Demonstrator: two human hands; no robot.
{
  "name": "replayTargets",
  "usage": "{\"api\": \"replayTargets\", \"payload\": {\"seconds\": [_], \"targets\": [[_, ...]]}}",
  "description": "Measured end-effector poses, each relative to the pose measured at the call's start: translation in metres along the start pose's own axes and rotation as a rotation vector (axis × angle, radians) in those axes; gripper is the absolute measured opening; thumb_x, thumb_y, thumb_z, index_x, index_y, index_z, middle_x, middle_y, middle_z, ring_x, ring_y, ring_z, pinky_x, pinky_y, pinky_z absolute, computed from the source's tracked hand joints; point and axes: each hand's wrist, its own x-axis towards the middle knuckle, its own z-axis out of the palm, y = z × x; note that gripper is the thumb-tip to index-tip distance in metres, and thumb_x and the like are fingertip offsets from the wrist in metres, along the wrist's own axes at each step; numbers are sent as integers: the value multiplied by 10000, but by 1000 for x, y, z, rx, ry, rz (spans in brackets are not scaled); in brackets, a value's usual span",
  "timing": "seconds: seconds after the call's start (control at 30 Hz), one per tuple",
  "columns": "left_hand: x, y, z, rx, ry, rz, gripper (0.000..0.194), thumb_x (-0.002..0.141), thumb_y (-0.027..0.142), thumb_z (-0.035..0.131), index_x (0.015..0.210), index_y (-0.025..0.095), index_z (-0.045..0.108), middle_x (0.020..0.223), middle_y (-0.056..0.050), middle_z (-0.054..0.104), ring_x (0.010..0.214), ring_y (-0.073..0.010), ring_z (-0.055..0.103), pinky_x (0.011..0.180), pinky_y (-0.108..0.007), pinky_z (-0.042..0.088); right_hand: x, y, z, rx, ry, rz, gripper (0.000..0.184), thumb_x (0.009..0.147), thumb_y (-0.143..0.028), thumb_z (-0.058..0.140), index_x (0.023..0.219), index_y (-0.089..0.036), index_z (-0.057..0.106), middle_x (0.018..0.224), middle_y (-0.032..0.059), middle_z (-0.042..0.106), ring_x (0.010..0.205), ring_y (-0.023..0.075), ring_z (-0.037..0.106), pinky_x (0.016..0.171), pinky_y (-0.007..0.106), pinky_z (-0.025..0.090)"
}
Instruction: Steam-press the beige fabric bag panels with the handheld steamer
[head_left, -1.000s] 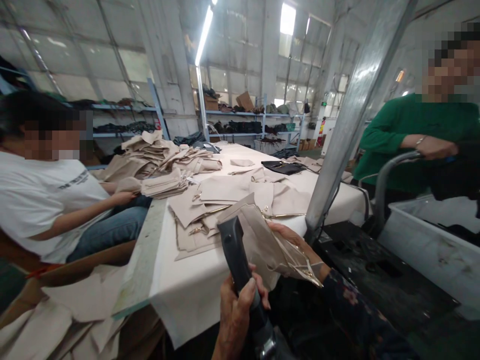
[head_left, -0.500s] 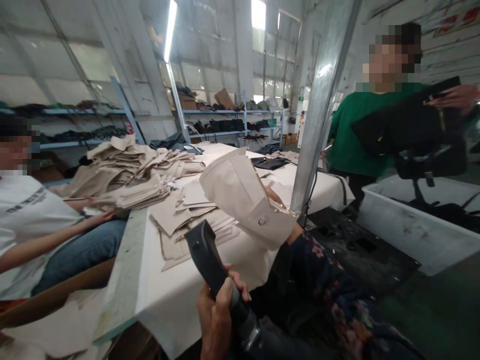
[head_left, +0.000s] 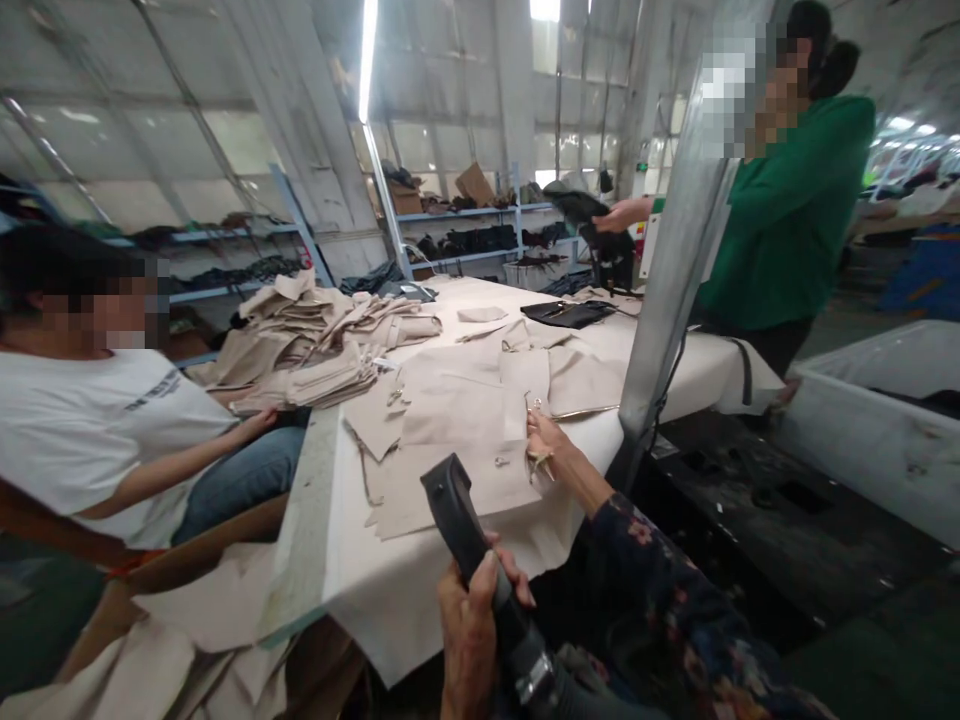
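My left hand grips the handle of a dark grey hand tool whose flat head points up over the near table edge. My right hand lies on a beige fabric piece spread on the white table, fingers on small gold metal fittings. More beige pieces with gold hardware lie just beyond it.
A seated person in a white shirt handles a heap of beige pieces at the left. A person in a green top lifts a black bag behind a slanted metal post. A white bin stands at the right.
My right hand has lowered the raised beige piece onto the table and now rests on it. The person in green has swung the black bag from the right over to the far table.
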Motion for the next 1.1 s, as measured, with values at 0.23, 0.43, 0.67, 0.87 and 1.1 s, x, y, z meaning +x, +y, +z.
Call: {"api": "replayTargets", "payload": {"seconds": [0.23,0.43,0.67,0.87,1.1], "targets": [[8,-18,1,19,-72,-63,356,801,449,624,964,150,520,644,9,561,532,-133,563,480,-221,411,-38,21,-42,-135,146,-23,440,778,-498,656,1072,-181,572,864,82,707,791,232,706,736,370,578],[11,-25,12,46,-134,-111,349,821,452,600,968,149,506,646,17,556,490,-122,544,473,-231,419,-85,40,-38,-284,216,-139,451,645,-224,733,1078,-157,625,974,100,710,914,256,689,879,411,539],[38,-37,32,173,-217,-151,338,851,469,540,832,131,534,553,-5,567,442,-126,525,451,-233,414,-83,46,-32,-318,193,-203,342,652,-209,647,986,-145,682,977,110,724,921,272,690,857,407,547],[66,-38,42,165,-141,-153,352,822,468,573,707,139,529,503,-11,564,432,-128,529,466,-236,437,-83,44,-37,-345,189,-207,258,693,-217,642,933,-149,706,929,95,734,871,262,698,817,379,554],[62,-14,29,120,7,-90,339,783,468,637,784,138,558,584,-1,589,478,-128,556,433,-209,401,-82,46,-34,-339,234,-198,250,679,-211,654,915,-155,718,909,88,738,847,268,698,807,391,557]]}}
